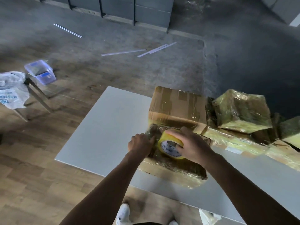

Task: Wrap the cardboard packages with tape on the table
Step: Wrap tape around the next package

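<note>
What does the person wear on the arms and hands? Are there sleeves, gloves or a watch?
Nothing is worn on the parts in view. No sleeve covers the left forearm or the right forearm. The left hand and the right hand have no gloves, and no watch or bracelet shows on either wrist. Rings are too small to tell.

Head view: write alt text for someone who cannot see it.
A person's right hand grips a yellow tape roll on a tape-wrapped cardboard package on a grey table, while the left hand holds the package's left end. More wrapped packages and a brown box sit beyond.
</note>
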`<action>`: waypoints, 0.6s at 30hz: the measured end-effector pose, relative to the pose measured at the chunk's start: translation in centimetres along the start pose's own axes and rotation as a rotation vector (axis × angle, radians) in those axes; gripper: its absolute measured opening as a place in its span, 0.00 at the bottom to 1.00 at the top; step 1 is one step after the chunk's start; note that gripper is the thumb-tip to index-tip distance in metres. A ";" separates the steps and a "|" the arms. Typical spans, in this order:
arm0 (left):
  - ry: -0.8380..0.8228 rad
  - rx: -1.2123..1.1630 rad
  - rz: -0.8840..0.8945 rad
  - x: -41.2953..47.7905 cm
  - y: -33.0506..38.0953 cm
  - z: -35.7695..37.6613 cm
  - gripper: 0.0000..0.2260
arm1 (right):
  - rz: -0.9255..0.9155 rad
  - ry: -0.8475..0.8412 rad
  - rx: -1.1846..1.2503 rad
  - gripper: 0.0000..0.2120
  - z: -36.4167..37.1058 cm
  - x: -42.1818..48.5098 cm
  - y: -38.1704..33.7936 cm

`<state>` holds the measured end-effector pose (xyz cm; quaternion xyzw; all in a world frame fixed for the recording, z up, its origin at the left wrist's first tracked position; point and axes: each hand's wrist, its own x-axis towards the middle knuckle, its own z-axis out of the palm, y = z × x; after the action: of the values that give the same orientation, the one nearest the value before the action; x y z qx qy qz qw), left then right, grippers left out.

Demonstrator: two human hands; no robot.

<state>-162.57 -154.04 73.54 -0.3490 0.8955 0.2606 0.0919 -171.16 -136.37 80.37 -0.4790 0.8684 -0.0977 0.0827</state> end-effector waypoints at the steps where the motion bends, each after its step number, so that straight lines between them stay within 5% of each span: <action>1: 0.000 0.028 0.002 0.1 0.0 -0.1 0.24 | -0.010 -0.040 -0.078 0.33 -0.5 0.1 -0.3; 10: 0.004 0.041 -0.011 -0.2 0.0 -0.2 0.24 | -0.010 -0.228 -0.284 0.27 -3.0 -0.1 1.1; 15: 0.017 0.036 -0.026 -0.3 -0.1 0.1 0.34 | -0.024 -0.119 -0.245 0.28 -2.4 0.2 0.8; 18: -0.004 0.054 -0.033 0.0 -0.2 0.5 0.36 | -0.056 0.017 0.057 0.29 -0.6 -2.0 3.2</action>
<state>-162.45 -153.88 73.06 -0.3604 0.8962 0.2354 0.1074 -172.89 -132.95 80.26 -0.5000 0.8521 -0.1287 0.0863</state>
